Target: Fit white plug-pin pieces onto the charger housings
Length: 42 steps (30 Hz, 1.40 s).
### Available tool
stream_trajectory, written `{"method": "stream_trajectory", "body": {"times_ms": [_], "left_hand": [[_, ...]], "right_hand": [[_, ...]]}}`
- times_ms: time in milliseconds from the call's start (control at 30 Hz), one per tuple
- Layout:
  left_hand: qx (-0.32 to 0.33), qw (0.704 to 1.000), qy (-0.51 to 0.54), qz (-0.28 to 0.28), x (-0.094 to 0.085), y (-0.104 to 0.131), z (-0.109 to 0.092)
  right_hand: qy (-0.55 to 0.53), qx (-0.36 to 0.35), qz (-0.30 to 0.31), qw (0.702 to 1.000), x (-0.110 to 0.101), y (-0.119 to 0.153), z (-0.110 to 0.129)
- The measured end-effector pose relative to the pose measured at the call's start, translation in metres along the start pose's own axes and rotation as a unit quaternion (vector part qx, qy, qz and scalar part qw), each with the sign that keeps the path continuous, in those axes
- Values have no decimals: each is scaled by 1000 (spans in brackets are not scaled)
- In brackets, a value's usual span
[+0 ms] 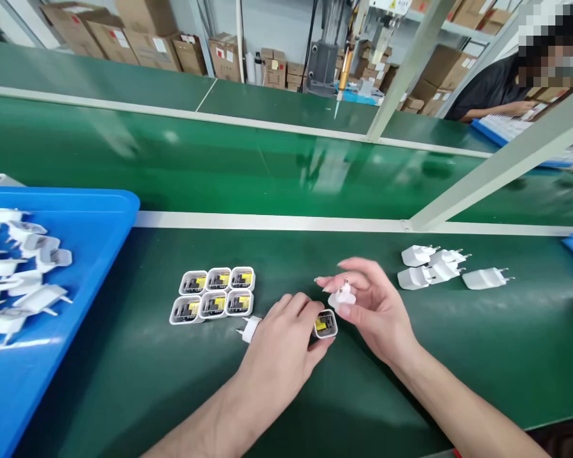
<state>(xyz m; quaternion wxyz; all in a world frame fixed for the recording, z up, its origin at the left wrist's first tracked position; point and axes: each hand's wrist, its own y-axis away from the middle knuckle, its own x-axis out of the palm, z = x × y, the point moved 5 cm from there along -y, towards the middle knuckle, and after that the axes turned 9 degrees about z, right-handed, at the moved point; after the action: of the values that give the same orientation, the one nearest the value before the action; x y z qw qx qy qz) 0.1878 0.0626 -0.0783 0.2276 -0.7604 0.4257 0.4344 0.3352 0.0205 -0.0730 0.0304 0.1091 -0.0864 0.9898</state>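
Note:
My left hand point(281, 343) lies on the green table and grips an open charger body point(325, 324) with yellow parts inside. A white plug piece point(249, 329) lies against the left side of that hand. My right hand point(370, 305) hovers just right of the body and pinches a small white plug cap point(342, 296) between thumb and fingers. Several open charger bodies point(214, 295) stand in two rows to the left of my hands.
A blue tray point(95, 235) at the left holds several white plug caps point(21, 267). Several finished white chargers point(442, 266) lie at the right. A green conveyor belt point(248, 165) runs behind the white rail. A person in black works at the far right point(496, 89).

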Motion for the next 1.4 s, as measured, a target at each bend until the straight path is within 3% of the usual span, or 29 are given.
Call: {"method": "stream_trajectory", "body": {"times_ms": [100,200,300,433,567,767,900,1133,1400], "left_hand": [[6,997,11,-70,2,5,2],[26,992,-31,-120,5,9,-1],[22,991,-51,-123,7,6,-4],[21,989,-49,-139,3,3,-6],[26,988,-51,-142,0,6,-8],[27,993,-26,-114,-2,6,-8],[21,992,-16,-124,-4,5,-9],[30,993,74,-84,0,5,-6],[30,990,95,-95,4,6,-4]], "right_hand": [[-11,24,45,999,8,4,-6],[21,30,48,998,12,6,-6],[173,23,47,984,12,5,0],[350,-20,16,936,3,3,16],[386,-18,55,921,-3,2,26],[458,1,163,874,13,3,28],[484,23,152,862,15,5,27],[456,14,161,875,10,8,36],[489,-10,177,854,16,11,31]]}}
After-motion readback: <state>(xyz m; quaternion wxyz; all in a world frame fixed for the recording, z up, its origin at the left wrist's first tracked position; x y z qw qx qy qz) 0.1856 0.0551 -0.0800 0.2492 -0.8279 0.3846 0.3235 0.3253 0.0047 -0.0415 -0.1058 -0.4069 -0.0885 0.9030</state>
